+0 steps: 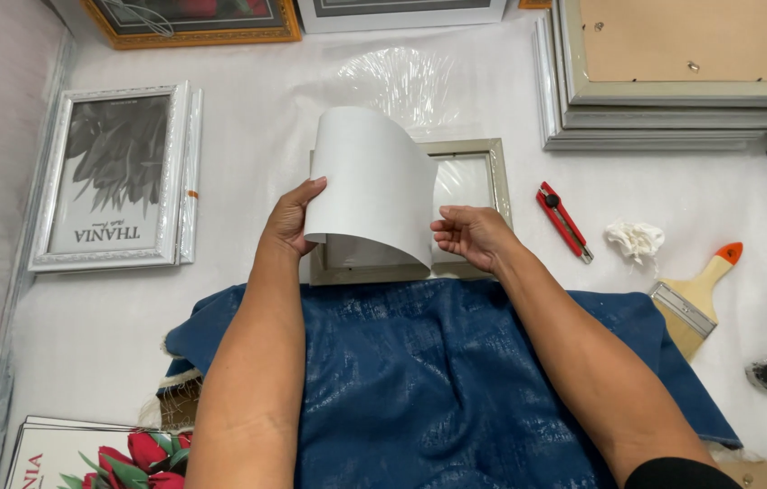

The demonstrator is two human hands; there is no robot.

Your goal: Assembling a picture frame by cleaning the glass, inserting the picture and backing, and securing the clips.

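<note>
A red utility knife point(563, 220), crumpled tissue point(634, 240) and paintbrush point(694, 302) lie on the white bench point(247, 136); stacked silver frames point(673, 109) sit behind them.

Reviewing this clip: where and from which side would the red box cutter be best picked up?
Probably the middle of the red box cutter, pinched from above across its narrow width. It lies flat and diagonal on the white table cover, apart from the crumpled tissue, with both long sides free, nearest the right hand.
</note>
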